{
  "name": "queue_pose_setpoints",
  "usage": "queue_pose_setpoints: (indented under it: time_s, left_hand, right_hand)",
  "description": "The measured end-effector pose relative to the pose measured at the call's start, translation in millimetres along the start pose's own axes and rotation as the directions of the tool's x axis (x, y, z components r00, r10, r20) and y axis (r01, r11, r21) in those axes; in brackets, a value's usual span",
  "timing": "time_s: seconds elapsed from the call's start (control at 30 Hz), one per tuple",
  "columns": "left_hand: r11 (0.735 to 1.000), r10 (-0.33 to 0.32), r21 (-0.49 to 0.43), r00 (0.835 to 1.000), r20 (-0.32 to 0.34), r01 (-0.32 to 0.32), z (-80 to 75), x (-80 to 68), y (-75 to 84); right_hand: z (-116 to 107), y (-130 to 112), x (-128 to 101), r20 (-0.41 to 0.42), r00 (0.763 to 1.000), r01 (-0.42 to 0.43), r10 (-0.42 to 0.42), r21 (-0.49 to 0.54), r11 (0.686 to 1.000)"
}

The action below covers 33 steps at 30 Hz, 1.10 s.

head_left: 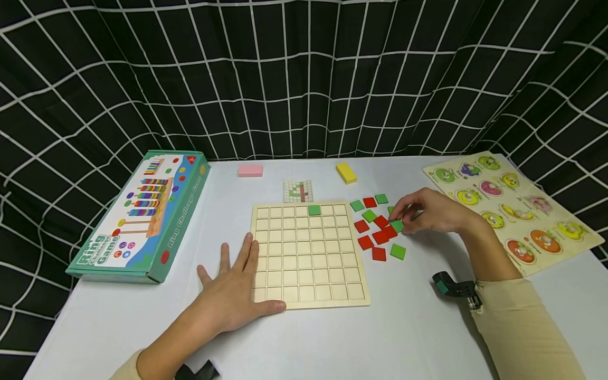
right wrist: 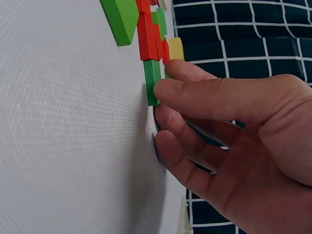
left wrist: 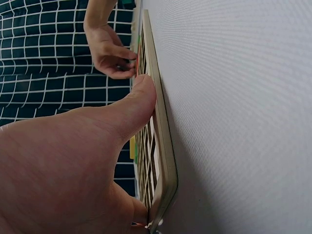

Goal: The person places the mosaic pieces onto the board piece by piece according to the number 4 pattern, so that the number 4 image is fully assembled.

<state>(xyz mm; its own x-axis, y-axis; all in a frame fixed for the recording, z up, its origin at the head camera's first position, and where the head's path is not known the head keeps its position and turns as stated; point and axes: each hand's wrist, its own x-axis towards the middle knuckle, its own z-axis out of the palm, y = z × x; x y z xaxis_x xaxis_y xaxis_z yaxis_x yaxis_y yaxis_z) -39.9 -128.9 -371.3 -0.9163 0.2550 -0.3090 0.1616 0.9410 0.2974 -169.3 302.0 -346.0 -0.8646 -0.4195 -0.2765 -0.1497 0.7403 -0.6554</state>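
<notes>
A pale wooden grid board (head_left: 304, 262) lies on the table, with one green tile (head_left: 314, 210) in a top-row square. My left hand (head_left: 233, 298) rests spread at its left side, thumb lying over the front edge; the left wrist view shows that thumb (left wrist: 141, 97) on the board's rim. To the right of the board, my right hand (head_left: 429, 211) pinches a green square tile (right wrist: 152, 78) at the edge of a loose group of tiles, thumb and index finger about it. Red tiles (head_left: 379, 254) and green tiles (head_left: 398, 252) lie scattered beside that hand.
Behind the board lies a small printed pattern card (head_left: 298, 191). A pink block (head_left: 250, 171) and a yellow block (head_left: 346, 173) sit farther back. A ring game box (head_left: 142, 216) stands at left, a fruit puzzle board (head_left: 510, 211) at right. A gridded black cloth hangs behind.
</notes>
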Motion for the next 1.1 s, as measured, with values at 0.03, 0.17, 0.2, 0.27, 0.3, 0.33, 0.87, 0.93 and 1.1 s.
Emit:
queue_pose_setpoints:
  time_s: [0.03, 0.17, 0.2, 0.27, 0.3, 0.33, 0.87, 0.93, 1.1]
  left_hand:
    - [1.000, 0.000, -0.001, 1.000, 0.001, 0.000, 0.0, -0.1, -0.1]
    - [1.000, -0.003, 0.000, 1.000, 0.004, 0.003, -0.1, -0.4, -0.2]
    - [1.000, -0.005, 0.001, 1.000, 0.005, 0.005, -0.2, -0.5, -0.2]
    - [1.000, -0.007, 0.003, 1.000, 0.006, 0.007, -0.2, -0.7, -0.1]
    - [1.000, -0.007, 0.004, 1.000, 0.006, 0.007, -0.2, -0.7, -0.1]
    - [1.000, -0.006, 0.005, 1.000, 0.005, 0.006, -0.2, -0.7, -0.1]
    - [1.000, 0.000, 0.003, 1.000, 0.002, 0.000, 0.0, 0.2, -0.2]
    - [1.000, 0.002, 0.004, 1.000, 0.000, -0.002, 0.0, 0.2, -0.5]
    - [1.000, 0.008, 0.003, 1.000, -0.008, -0.008, 0.8, 0.6, -1.6]
  right_hand:
    - [0.4, -0.5, 0.2, -0.001, 1.000, 0.002, -0.002, -0.010, 1.000]
    - [2.3, -1.9, 1.9, -0.006, 1.000, 0.006, -0.006, -0.036, 0.999]
    - [2.8, -2.1, 2.4, -0.008, 1.000, 0.011, -0.011, -0.042, 0.999]
    - [3.4, -2.1, 3.1, -0.011, 1.000, 0.013, -0.013, -0.048, 0.999]
    - [3.7, -1.7, 3.4, -0.012, 1.000, 0.014, -0.014, -0.051, 0.999]
    - [3.9, -1.8, 3.3, -0.014, 1.000, 0.013, -0.014, -0.054, 0.998]
    - [1.8, 1.1, -0.2, -0.025, 1.000, -0.003, 0.000, -0.116, 0.993]
    - [1.3, 1.7, -0.8, -0.035, 0.999, -0.010, 0.005, -0.118, 0.993]
    - [1.5, 1.5, -0.7, -0.069, 0.997, -0.040, 0.034, -0.097, 0.995]
